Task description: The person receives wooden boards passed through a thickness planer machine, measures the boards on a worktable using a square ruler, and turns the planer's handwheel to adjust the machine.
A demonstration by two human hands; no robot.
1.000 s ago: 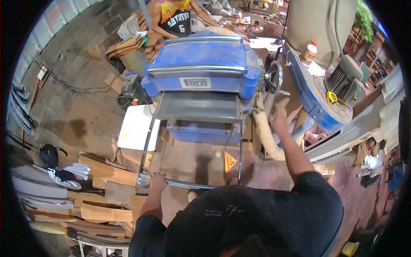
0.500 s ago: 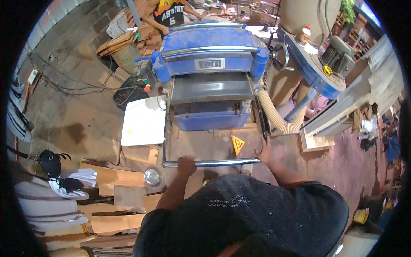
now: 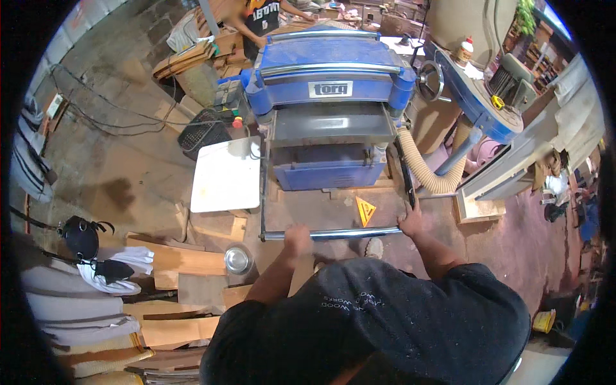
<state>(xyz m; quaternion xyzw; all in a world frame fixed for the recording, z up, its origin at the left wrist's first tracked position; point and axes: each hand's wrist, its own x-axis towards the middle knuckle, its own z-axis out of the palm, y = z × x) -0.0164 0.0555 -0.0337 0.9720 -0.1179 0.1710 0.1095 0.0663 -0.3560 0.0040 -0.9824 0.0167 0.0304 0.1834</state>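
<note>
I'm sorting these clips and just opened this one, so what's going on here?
A person stands at a blue machine, left hand closed over the metal bar at the front of its frame. The right hand is at the bar's right end, by the side rail; whether it grips is unclear. An orange triangle lies on the floor beyond the bar. A co-worker is behind the machine.

The left hand (image 3: 298, 240) grips the near metal bar (image 3: 350, 234). The right hand (image 3: 412, 222) touches its right end. Beyond stands a blue machine (image 3: 330, 58)
</note>
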